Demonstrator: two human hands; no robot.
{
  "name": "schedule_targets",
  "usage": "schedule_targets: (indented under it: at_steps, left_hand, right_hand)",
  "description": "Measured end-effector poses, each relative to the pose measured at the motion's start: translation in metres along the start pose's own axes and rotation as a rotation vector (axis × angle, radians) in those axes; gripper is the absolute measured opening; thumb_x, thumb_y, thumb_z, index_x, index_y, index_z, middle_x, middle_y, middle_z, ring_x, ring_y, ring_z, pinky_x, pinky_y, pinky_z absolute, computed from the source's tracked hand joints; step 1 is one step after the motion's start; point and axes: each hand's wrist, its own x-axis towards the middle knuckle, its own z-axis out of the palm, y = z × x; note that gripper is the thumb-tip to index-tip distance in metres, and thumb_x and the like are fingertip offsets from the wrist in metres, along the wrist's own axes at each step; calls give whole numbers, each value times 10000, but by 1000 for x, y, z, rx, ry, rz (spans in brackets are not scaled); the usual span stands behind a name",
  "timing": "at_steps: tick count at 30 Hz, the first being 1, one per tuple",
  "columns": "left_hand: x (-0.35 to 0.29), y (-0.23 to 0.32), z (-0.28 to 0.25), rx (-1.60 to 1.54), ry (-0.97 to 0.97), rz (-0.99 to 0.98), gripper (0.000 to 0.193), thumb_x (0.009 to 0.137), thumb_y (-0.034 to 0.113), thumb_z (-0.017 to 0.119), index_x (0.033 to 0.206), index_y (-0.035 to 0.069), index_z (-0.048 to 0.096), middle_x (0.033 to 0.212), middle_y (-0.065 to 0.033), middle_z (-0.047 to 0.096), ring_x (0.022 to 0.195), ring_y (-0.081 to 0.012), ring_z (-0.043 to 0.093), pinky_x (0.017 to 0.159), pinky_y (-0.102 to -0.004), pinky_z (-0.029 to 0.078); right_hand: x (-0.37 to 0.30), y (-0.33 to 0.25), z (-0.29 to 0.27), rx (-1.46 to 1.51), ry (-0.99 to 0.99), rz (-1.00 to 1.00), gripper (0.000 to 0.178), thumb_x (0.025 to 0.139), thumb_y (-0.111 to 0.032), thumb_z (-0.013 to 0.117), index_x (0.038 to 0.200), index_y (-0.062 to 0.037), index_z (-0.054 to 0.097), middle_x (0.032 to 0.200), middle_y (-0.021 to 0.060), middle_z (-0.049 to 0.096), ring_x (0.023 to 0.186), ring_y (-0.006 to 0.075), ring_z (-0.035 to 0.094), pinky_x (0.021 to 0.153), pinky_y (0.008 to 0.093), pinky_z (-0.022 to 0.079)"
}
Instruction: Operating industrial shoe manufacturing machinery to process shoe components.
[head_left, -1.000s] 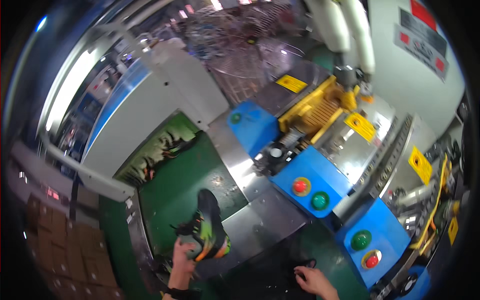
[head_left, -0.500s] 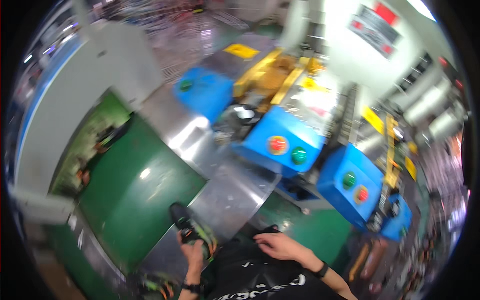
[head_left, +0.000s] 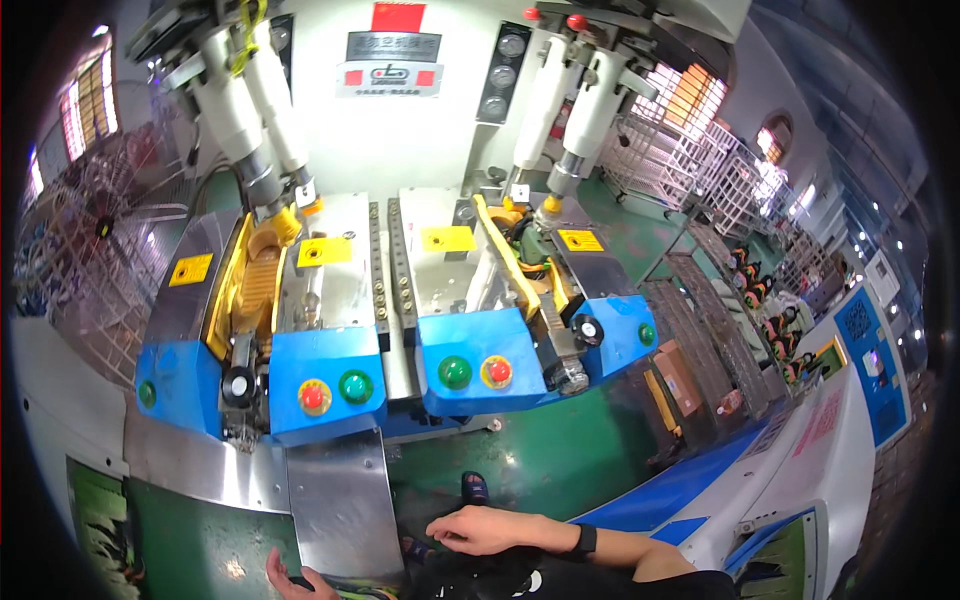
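Shoe [head_left: 368, 590] barely visible, left hand [head_left: 300, 584] cropped

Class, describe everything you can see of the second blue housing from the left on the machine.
The blue housing is boxy and smooth, slightly glossy; its material is uncertain. On its face, a red button with a yellow surround sits left of a green button. It stands at the machine's front, below a metallic plate and above a shiny metal ledge. Neither the left hand nor right hand touches it.
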Motion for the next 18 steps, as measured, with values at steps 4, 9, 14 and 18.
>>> schedule_targets:
  at_steps: [4, 9, 14, 18]
  left_hand:
    - [5, 12, 34, -164, -62, 92, 409, 842, 56, 543, 1238, -36, 502, 1179, -208, 569, 1103, -340, 541, 984, -408, 390]
    - [-18, -12, 88, 55, -299, 180, 349, 835, 54, 552, 1173, -33, 551, 1135, -177, 611, 1091, -292, 564, 968, -378, 412]
    - [-32, -9, 129, 34, -438, 241, 309, 842, 53, 544, 1140, -19, 578, 1087, -169, 633, 1046, -277, 593, 938, -377, 436]
    - [-48, 20, 144, 124, -487, 316, 281, 845, 76, 556, 1109, -3, 606, 1065, -161, 643, 1031, -269, 605, 922, -362, 449]
  right_hand:
    - [-18, -1, -75, 187, 399, 9, 201, 894, -108, 544, 1063, -14, 600, 931, 123, 684, 874, 246, 673, 755, 333, 524]
    - [-43, 56, -222, 221, 1114, -7, 113, 880, -83, 551, 933, -46, 643, 855, 20, 629, 742, 80, 569, 684, 237, 486]
    - [-6, 172, -377, 23, 1406, 344, 386, 821, -224, 628, 1076, 48, 530, 1006, 161, 644, 927, 269, 633, 833, 351, 487]
    - [48, 238, -415, 36, 1090, 679, 530, 800, -304, 646, 1110, 87, 468, 982, 285, 624, 961, 420, 608, 821, 441, 491]
